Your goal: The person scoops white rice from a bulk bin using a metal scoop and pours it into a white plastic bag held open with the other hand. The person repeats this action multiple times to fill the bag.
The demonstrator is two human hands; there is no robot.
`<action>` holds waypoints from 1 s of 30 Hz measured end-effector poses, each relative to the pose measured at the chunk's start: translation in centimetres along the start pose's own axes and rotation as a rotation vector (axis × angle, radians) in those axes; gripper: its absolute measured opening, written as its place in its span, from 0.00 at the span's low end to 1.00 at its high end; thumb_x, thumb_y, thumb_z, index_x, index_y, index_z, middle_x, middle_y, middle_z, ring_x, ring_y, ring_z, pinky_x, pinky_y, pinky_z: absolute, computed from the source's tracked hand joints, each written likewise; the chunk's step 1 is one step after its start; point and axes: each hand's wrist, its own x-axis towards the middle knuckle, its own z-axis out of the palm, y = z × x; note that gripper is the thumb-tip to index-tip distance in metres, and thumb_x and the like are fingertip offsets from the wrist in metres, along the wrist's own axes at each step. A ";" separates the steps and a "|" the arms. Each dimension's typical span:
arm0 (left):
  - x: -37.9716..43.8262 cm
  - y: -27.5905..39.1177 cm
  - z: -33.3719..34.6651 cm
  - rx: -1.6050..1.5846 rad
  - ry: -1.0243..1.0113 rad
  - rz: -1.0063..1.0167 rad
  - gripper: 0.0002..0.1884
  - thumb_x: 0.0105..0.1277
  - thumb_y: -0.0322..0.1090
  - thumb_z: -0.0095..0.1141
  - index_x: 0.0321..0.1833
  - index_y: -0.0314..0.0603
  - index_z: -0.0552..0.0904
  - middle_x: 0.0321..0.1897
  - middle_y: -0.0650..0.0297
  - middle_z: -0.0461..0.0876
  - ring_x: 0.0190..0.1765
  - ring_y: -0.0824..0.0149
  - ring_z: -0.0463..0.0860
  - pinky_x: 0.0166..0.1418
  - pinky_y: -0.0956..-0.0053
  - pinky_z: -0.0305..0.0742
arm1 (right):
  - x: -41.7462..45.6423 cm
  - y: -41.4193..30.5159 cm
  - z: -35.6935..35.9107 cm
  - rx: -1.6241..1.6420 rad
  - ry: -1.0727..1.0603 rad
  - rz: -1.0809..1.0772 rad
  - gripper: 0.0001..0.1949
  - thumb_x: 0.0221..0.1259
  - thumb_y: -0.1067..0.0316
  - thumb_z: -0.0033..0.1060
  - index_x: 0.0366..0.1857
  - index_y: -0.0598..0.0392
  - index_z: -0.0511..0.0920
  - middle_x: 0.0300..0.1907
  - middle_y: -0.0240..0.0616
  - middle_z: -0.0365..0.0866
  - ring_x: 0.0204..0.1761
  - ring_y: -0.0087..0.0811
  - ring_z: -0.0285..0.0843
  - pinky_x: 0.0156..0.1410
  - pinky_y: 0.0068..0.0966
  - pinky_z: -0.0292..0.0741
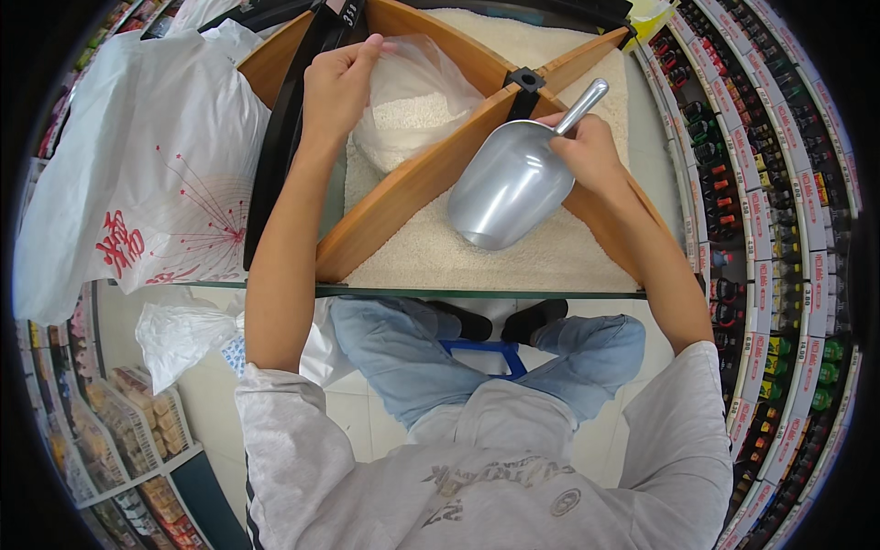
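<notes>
My left hand (340, 89) pinches the edge of a clear plastic bag (426, 75). Pale grain that looks like rice (409, 113) lies in the bag, which rests inside a compartment of the bin. A shiny metal scoop (512, 189) is in my right hand (588, 148), gripped close to where handle and bowl meet. Its bowl hangs above the front compartment of loose pale grain (412, 258) and shows no grain on its visible face. Crossed wooden dividers (419, 185) split the bin, joined by a black connector (526, 79).
Left of the bin stands a large printed white plastic sack (172, 165), beside a black divider (289, 130). The bin's glass front edge (481, 294) runs above my knees. A blue stool or step (512, 357) shows between my legs. Shelves of bottles (729, 227) curve along the right.
</notes>
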 end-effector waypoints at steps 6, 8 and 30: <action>0.0 0.2 0.1 0.016 -0.012 0.012 0.20 0.78 0.50 0.55 0.47 0.44 0.94 0.09 0.71 0.70 0.16 0.80 0.70 0.24 0.77 0.63 | -1.0 2.2 4.3 -0.156 -0.062 -0.054 0.18 0.55 0.71 0.60 0.51 0.60 0.88 0.46 0.54 0.90 0.47 0.45 0.90 0.56 0.35 0.83; 0.0 0.2 0.1 0.012 -0.011 0.011 0.20 0.78 0.51 0.55 0.47 0.45 0.94 0.09 0.71 0.70 0.16 0.80 0.70 0.24 0.77 0.63 | -1.4 3.1 6.0 -0.133 -0.092 -0.088 0.19 0.55 0.71 0.61 0.51 0.59 0.88 0.47 0.53 0.90 0.50 0.46 0.89 0.59 0.36 0.82; -0.1 0.2 -0.1 0.056 0.003 0.009 0.20 0.78 0.53 0.55 0.47 0.46 0.94 0.09 0.70 0.72 0.16 0.80 0.73 0.25 0.77 0.66 | -0.4 2.8 5.4 0.192 -0.137 0.296 0.14 0.55 0.73 0.59 0.44 0.61 0.89 0.28 0.41 0.83 0.21 0.27 0.76 0.23 0.27 0.69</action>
